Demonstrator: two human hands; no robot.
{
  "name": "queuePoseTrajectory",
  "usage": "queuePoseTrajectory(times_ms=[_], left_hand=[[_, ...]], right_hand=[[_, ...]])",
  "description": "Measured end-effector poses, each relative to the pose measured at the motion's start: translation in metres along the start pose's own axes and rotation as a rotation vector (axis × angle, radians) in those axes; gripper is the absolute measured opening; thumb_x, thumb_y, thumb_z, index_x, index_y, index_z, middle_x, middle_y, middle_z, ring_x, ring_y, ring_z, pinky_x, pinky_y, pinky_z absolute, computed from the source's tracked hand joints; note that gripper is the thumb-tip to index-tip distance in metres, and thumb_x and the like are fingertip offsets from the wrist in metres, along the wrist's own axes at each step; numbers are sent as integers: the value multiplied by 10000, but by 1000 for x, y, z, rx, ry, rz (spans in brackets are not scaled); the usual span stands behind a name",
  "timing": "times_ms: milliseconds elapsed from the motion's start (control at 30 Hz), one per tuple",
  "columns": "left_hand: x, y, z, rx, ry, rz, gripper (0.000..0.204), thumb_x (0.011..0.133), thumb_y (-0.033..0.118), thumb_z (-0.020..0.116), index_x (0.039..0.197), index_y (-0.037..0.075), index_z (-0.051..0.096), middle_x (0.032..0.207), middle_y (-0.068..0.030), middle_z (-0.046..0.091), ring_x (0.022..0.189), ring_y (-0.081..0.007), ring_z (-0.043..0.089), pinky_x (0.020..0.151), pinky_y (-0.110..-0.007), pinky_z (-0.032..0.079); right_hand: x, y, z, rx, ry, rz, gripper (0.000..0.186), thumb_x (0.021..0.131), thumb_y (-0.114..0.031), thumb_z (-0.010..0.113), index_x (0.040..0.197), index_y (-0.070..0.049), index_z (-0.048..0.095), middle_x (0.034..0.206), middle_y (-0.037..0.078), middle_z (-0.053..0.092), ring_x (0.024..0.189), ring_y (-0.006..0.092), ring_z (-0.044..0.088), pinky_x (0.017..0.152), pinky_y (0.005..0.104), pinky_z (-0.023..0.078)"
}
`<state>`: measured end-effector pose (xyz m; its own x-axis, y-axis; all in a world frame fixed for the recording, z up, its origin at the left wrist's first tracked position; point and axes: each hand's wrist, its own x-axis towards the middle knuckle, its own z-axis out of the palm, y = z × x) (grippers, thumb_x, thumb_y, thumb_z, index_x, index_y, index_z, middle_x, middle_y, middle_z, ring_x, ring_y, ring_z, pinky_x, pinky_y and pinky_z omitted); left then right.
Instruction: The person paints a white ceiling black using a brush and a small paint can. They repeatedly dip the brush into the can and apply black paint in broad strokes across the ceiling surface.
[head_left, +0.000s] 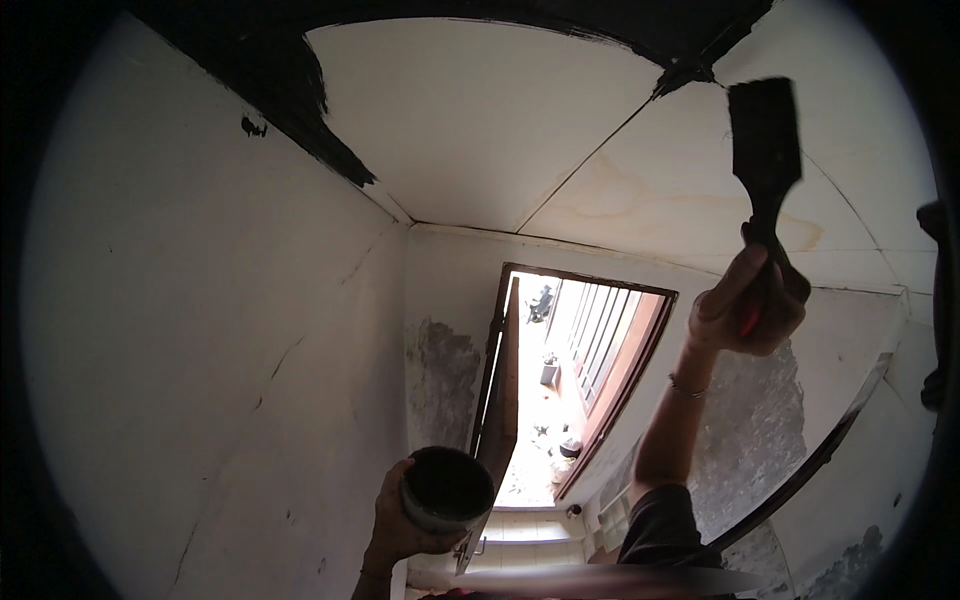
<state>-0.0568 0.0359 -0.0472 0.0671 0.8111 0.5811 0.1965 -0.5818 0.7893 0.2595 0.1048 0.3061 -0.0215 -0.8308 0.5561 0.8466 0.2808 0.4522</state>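
Observation:
My right hand [752, 305], raised at the upper right, is closed round the handle of a wide paintbrush [765, 135]. The brush points up with its dark, flat head near the ceiling, just right of a black-painted patch. Whether the bristles touch the ceiling I cannot tell. Low in the middle, my left hand [405, 515] grips the side of a round dark pot [447, 490]; its inside looks black. Overhead, the white ceiling [480, 120] carries fresh-looking black paint [480, 12] along its far top and upper left edge, with ragged brush ends.
An open doorway [560, 390] lets in bright light, its dark door leaf [500, 400] swung inward. The white left wall [200, 330] is cracked and bears a black smudge [253, 127]. Grey damp patches [755, 420] mark the walls. A dark curved edge [800, 475] runs along the right.

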Motion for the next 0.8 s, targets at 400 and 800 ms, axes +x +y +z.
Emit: queuePoseTrajectory(times_ms=[400, 800], left_hand=[[-16, -8, -10, 63, 88, -19, 1289, 444, 383, 1019, 1466, 33, 316, 1376, -195, 549, 1292, -353, 566, 1091, -476, 475], [-27, -14, -26, 32, 187, -82, 1315, 412, 401, 1021, 1465, 64, 310, 1360, -186, 558, 1274, -362, 571, 1088, -477, 463]], right_hand=[[-64, -74, 104, -100, 385, 481, 289, 959, -173, 694, 1106, -16, 501, 1099, 95, 595, 912, 143, 668, 816, 279, 630], [-38, -102, 92, -325, 62, 347, 527, 862, 76, 335, 1378, 113, 431, 1348, 265, 318, 1160, 347, 656, 947, 356, 642]])
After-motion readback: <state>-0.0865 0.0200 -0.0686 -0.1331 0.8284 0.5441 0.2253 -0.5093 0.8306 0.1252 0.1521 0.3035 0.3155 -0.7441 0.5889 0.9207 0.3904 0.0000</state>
